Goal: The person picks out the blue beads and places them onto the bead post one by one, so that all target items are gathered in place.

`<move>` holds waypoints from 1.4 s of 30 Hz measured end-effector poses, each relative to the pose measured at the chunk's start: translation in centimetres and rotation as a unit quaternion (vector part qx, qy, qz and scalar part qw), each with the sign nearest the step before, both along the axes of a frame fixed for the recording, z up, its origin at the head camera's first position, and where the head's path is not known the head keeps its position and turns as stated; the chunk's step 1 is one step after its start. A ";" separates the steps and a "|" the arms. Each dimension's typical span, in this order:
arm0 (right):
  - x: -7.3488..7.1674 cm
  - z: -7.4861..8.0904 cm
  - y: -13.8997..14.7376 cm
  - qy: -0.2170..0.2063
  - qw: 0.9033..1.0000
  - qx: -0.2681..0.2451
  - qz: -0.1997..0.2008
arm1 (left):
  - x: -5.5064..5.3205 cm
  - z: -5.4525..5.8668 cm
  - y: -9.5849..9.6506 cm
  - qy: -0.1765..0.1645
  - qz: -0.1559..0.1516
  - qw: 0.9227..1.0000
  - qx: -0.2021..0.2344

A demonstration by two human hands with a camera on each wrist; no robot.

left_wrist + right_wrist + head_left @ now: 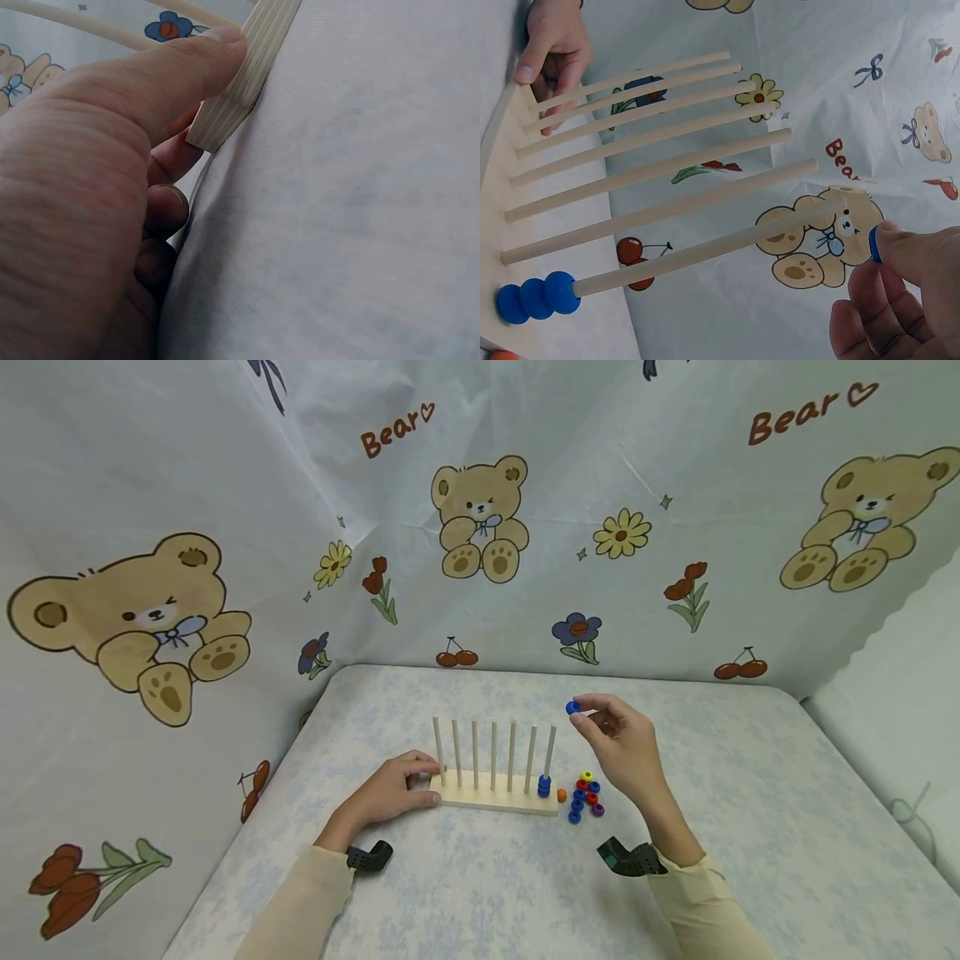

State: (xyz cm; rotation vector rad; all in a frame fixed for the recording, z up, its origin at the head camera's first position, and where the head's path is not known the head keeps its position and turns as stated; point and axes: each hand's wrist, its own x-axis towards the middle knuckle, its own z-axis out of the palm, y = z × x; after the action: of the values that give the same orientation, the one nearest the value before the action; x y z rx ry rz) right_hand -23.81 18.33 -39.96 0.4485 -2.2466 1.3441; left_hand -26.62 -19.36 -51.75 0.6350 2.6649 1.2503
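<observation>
My right hand [624, 745] pinches a blue bead [573, 707] between thumb and fingertips, up near the top of the rightmost peg. In the right wrist view that bead [874, 244] is mostly covered by the thumb and sits just off the peg tip. The wooden peg rack [491, 793] has several upright pegs in a row. Three blue beads [538, 298] are stacked at the foot of the rightmost peg. At the rack's left end my left hand [392, 789] grips the base, thumb along the front edge [259, 67] and fingers behind.
Loose beads lie right of the rack: an orange bead [562, 795] against its end, a yellow bead [587, 776], a purple bead [597, 811], and several blue and red ones. A patterned cloth covers the table [465, 885]; a bear-print curtain [480, 610] hangs behind.
</observation>
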 end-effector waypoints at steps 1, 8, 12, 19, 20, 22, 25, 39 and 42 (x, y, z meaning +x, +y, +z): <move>-0.1 0.0 -0.1 -0.001 1.000 -0.002 0.002 | 0.0 0.0 0.0 0.000 0.001 1.000 -0.002; 0.2 -0.1 -0.3 -0.007 1.000 -0.003 0.003 | 0.0 -0.3 0.0 -0.002 0.001 1.000 -0.007; 0.2 0.0 -0.3 0.004 1.000 -0.005 0.004 | -0.2 -0.4 -0.1 0.005 0.004 1.000 -0.007; 0.6 0.4 -0.2 0.002 1.000 -0.016 0.016 | 0.0 -0.3 0.0 0.014 -0.001 1.000 -0.005; 0.7 0.4 -0.3 0.002 1.000 -0.014 0.016 | 0.1 -0.3 0.0 0.012 0.000 1.000 -0.007; 0.8 0.5 -0.3 0.003 1.000 -0.013 0.015 | 0.2 -0.2 0.0 0.010 0.001 1.000 -0.007; 0.9 0.5 -0.5 0.007 1.000 -0.008 0.017 | 0.1 -0.2 0.0 0.012 0.003 1.000 -0.007; 1.0 0.4 -1.2 -0.019 0.999 0.013 0.028 | 0.0 0.0 0.0 0.018 -0.002 1.000 -0.006; 1.1 0.5 -1.2 -0.026 0.999 0.018 0.026 | 0.0 -0.2 0.0 0.020 -0.004 1.000 -0.004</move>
State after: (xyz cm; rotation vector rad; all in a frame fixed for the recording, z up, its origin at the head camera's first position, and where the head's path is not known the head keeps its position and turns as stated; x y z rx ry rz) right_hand -22.71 17.17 -39.45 0.4920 -2.3211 1.3569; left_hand -26.58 -19.36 -51.90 0.6752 2.6964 1.2364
